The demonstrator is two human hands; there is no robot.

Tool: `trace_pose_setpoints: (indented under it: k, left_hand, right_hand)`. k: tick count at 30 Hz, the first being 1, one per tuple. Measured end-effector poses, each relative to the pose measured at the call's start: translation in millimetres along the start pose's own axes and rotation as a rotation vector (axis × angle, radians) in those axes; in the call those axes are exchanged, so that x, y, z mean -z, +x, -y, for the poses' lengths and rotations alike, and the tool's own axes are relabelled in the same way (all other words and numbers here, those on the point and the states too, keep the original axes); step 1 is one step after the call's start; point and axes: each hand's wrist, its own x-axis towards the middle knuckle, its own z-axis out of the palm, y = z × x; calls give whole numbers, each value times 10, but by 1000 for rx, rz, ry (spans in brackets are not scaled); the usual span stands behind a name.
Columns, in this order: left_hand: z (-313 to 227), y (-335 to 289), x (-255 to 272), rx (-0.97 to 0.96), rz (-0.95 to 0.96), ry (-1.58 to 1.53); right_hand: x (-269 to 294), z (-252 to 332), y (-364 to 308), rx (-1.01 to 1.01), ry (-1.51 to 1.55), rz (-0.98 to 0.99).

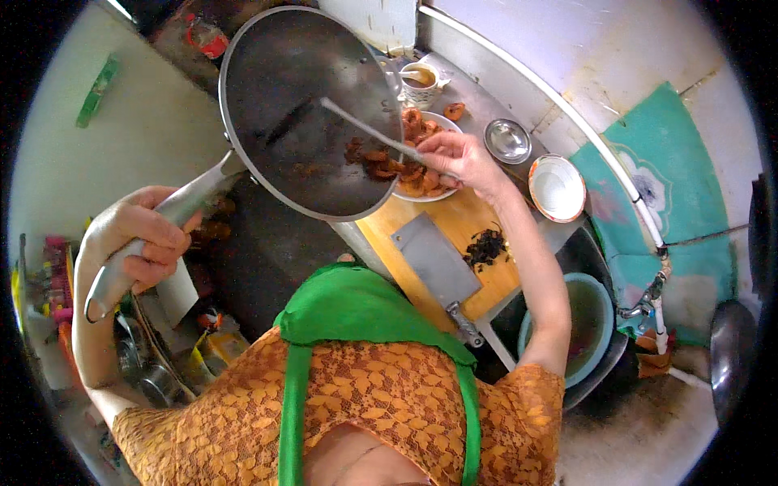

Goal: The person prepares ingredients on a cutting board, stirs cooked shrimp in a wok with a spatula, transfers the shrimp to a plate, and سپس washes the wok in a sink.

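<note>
bright soft daylight, faint shadows, strong fisheye bending with black corners, slightly soft focus, muted glare on pan [300, 105]

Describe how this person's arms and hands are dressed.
Both hands, left hand and right hand, are bare, with no gloves. The forearms are uncovered; short orange lace sleeves with a leaf pattern end near the upper arm. No rings or bracelets show clearly.

Your desk [486, 105] is a grey metal one running along the wall. On it you've got a wooden cutting board [454, 235] with a cleaver [438, 263] and dark scraps [485, 247], a white plate [433, 190] of fried pieces, a mug [421, 83], a small steel bowl [507, 140] and a white bowl [557, 188].
</note>
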Motion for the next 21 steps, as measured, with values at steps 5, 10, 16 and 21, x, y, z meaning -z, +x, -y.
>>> trace_pose_setpoints:
  k: [5,10,16,21]
  left_hand:
    - [105,-19,37,-43,-10,1]
    - [207,0,128,-73,14,-37]
    - [169,-16,166,-45,34,-55]
    - [166,-32,213,-25,46,-24]
  right_hand:
    - [-234,331,229,24,403,137]
    - [-142,212,130,-77,77,164]
    - [701,236,-15,-239,-365,126]
    - [661,569,171,19,-487,64]
